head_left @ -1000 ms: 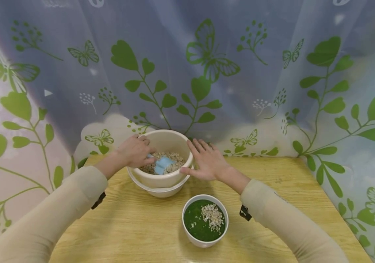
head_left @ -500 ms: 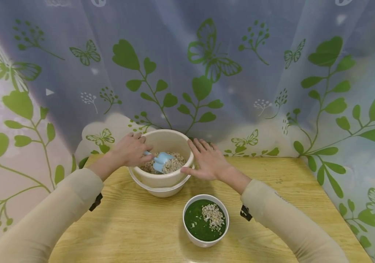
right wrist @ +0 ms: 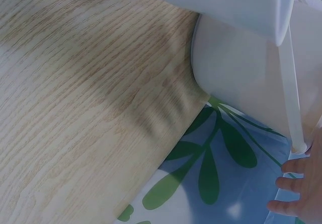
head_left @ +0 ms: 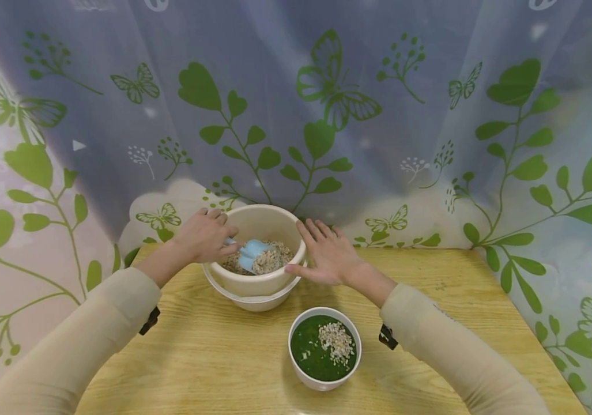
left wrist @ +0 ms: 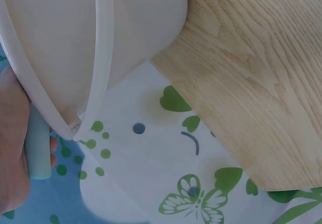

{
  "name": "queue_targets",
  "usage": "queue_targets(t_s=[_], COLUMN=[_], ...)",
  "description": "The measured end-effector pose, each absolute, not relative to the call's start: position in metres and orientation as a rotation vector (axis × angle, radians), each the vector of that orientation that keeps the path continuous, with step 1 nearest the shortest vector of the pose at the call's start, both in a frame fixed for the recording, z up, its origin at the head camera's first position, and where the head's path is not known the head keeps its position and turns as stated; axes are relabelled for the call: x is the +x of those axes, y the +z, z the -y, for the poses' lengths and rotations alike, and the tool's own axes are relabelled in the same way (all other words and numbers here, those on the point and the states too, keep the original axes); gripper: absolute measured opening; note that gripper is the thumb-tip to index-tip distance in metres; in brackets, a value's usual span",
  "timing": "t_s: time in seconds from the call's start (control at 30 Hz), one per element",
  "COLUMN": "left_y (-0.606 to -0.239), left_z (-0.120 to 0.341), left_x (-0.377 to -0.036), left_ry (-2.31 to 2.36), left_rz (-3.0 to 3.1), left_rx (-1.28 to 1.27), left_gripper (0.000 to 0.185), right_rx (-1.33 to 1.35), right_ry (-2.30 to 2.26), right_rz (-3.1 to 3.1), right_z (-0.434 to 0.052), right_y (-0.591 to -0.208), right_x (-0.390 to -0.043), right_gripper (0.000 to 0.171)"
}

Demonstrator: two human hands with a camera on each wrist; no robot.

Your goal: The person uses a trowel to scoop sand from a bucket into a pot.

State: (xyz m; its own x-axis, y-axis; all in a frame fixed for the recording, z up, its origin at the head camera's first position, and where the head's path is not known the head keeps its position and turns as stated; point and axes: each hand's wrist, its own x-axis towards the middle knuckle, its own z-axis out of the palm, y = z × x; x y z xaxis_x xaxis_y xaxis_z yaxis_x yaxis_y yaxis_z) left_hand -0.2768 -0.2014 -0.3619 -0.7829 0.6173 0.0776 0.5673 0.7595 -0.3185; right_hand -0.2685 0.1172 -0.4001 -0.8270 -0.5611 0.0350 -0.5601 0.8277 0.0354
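L hand [head_left: 206, 235] fingers pinch 1 scoop [head_left: 251, 254]; R hand [head_left: 327, 254] fingers spread; 3 bowls.

- Light wooden counter [head_left: 212, 357] with visible grain, filling the lower middle.
- Sheer curtain [head_left: 327, 104] behind and to both sides, printed with green leaves, sprigs and butterflies.
- Soft, even daylight glowing through the cloth.

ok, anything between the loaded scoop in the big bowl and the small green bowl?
Nothing visible. The scoop, held by the left hand, sits over the grain in the big bowl. Only that bowl's near rim and bare table lie before the small green bowl.
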Motion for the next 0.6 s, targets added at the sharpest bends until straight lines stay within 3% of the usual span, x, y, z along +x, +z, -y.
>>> queue_targets(t_s=[0.6], left_y=[-0.3585], left_z=[0.1993], left_x=[-0.2761], left_ry=[0.536], left_rz=[2.735], left_rx=[-0.943], left_gripper=[0.040], right_rx=[0.908], right_ry=[-0.019], right_rz=[2.968], right_z=[-0.1181], right_y=[-0.3997], right_x=[-0.2681], right_gripper=[0.127])
